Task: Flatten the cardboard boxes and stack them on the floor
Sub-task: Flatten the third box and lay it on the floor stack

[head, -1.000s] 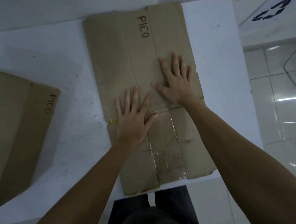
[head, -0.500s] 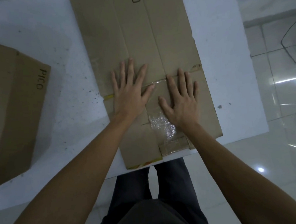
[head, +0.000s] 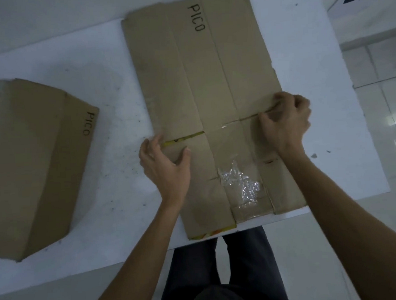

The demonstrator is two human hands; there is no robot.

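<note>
The flattened box (head: 203, 98) is laid flat on the white table (head: 112, 122). Its left edge is pinched by the left hand (head: 164, 162), thumb on top and fingers curled under. The right edge is gripped by the right hand (head: 285, 121), with its fingers curled over it. Crinkled tape (head: 239, 182) is stuck near the front. A second box (head: 31, 164), not yet flattened, is left beside it. The box could bend or slip when lifted, because it is wide and floppy.
</note>
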